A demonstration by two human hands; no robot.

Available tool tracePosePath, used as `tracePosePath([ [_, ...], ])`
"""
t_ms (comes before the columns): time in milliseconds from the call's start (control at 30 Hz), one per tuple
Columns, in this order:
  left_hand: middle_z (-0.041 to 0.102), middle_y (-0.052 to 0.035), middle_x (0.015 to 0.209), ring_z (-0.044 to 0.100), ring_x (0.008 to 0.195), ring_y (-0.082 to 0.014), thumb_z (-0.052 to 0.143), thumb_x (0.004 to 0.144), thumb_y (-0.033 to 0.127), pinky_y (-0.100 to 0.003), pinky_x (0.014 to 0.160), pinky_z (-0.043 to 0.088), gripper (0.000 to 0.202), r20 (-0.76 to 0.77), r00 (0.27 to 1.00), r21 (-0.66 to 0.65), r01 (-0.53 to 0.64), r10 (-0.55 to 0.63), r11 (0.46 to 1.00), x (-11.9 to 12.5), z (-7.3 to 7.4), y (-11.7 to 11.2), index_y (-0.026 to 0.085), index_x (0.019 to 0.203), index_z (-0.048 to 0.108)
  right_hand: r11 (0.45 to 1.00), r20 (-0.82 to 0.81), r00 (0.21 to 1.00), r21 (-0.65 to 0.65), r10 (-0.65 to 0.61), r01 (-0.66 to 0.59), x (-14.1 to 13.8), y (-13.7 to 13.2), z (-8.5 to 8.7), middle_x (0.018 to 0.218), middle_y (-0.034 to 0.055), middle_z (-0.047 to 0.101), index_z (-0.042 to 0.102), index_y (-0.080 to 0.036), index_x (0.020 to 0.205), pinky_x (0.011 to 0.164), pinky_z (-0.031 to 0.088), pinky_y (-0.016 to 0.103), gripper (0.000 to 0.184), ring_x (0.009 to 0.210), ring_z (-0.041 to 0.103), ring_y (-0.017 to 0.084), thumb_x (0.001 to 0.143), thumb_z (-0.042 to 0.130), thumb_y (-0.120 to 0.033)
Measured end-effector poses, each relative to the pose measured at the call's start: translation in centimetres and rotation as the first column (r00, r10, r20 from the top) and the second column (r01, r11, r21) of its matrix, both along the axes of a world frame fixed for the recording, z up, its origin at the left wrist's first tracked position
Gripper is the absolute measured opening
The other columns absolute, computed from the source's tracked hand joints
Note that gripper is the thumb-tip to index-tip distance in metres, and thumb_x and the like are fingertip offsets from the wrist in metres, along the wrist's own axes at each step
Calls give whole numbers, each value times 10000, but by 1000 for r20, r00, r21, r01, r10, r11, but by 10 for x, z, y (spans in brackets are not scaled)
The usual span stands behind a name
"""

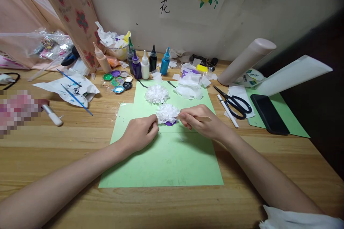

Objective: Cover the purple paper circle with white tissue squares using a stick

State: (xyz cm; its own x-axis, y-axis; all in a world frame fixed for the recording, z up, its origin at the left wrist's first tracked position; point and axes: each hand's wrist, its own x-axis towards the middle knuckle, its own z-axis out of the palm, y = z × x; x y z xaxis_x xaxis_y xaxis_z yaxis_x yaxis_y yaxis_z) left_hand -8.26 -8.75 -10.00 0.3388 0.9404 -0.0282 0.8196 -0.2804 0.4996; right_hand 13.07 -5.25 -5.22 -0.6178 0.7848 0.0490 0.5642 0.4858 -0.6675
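A ruffled white tissue-paper flower (167, 113) lies on green paper (166, 161), with a patch of purple paint (170, 123) showing under its near edge. At its left edge, my left hand (141, 132) is closed, thumb and forefinger pinching the tissue rim. My right hand (200, 121) grips a flat wooden craft stick (203, 118); the stick's front end is at the flower's right side, partly hidden by my fingers. Just behind sits a second white tissue-paper flower (157, 94). Tissue-paper squares (189, 91) are piled to its right.
Behind the paper stand several paint bottles (145, 65) and a paint palette (116, 81). At left, paintbrushes (76, 99) lie on a stained tissue (61, 87). Black-handled scissors (236, 105), a white pen (228, 111) and a phone (269, 113) lie at right.
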Motion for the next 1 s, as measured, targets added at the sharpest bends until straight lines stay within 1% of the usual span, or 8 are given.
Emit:
tracePosePath([
  [233,593,19,624,507,546,-133,371,840,221,-238,554,278,182,-1,1000,9,0,0,1000,0,-2,0,206,762,536,1000,9,1000,-3,-8,8,-2,0,-5,487,-24,503,479,-171,543,495,275,227,491,448,425,78,931,353,-444],
  [400,593,22,627,508,549,-133,376,837,216,-239,554,277,173,-3,1000,15,0,0,1000,0,-2,0,207,765,533,998,-53,997,0,-56,56,-6,-2,-13,469,-33,430,387,-183,508,497,272,241,515,439,376,81,951,303,-432],
  [500,596,19,629,515,555,-136,374,837,215,-240,558,281,177,-2,1000,11,0,0,1000,0,-1,0,206,765,536,989,-130,981,-61,-143,136,-10,-3,-19,453,-38,385,349,-193,495,494,280,246,525,439,366,88,956,286,-435],
  [633,601,9,636,524,565,-142,366,839,221,-242,564,284,186,-7,1000,9,4,-4,1000,0,-1,1,205,772,538,962,-195,947,-148,-257,230,-14,-3,-24,442,-38,372,348,-197,485,478,284,246,542,437,366,92,944,295,-480],
  [733,596,9,631,518,563,-141,364,839,223,-241,565,285,185,-5,1000,9,0,0,1000,0,-2,0,206,765,533,959,-223,938,-158,-266,234,-15,-4,-23,431,-35,385,375,-193,470,470,292,247,561,427,373,91,937,307,-496],
  [833,586,12,624,508,560,-138,360,837,219,-241,566,281,180,4,1000,14,-7,7,1000,0,-2,0,205,758,521,956,-286,920,-197,-268,217,-11,-3,-14,399,-35,366,381,-192,436,466,313,247,596,404,379,87,936,298,-504],
  [900,580,15,621,502,557,-135,357,836,216,-240,566,278,175,17,1000,14,-13,13,1000,0,-2,1,204,754,511,962,-330,908,-176,-258,209,-5,0,-8,377,-38,332,359,-196,412,456,314,250,613,387,354,87,939,286,-502],
  [1000,569,21,615,495,555,-131,354,834,214,-238,564,274,169,33,999,-4,-22,22,1000,-1,-1,0,202,740,494,961,-343,901,-25,-267,275,9,12,-3,402,-30,385,389,-198,433,479,332,252,576,420,387,99,937,326,-471],
])
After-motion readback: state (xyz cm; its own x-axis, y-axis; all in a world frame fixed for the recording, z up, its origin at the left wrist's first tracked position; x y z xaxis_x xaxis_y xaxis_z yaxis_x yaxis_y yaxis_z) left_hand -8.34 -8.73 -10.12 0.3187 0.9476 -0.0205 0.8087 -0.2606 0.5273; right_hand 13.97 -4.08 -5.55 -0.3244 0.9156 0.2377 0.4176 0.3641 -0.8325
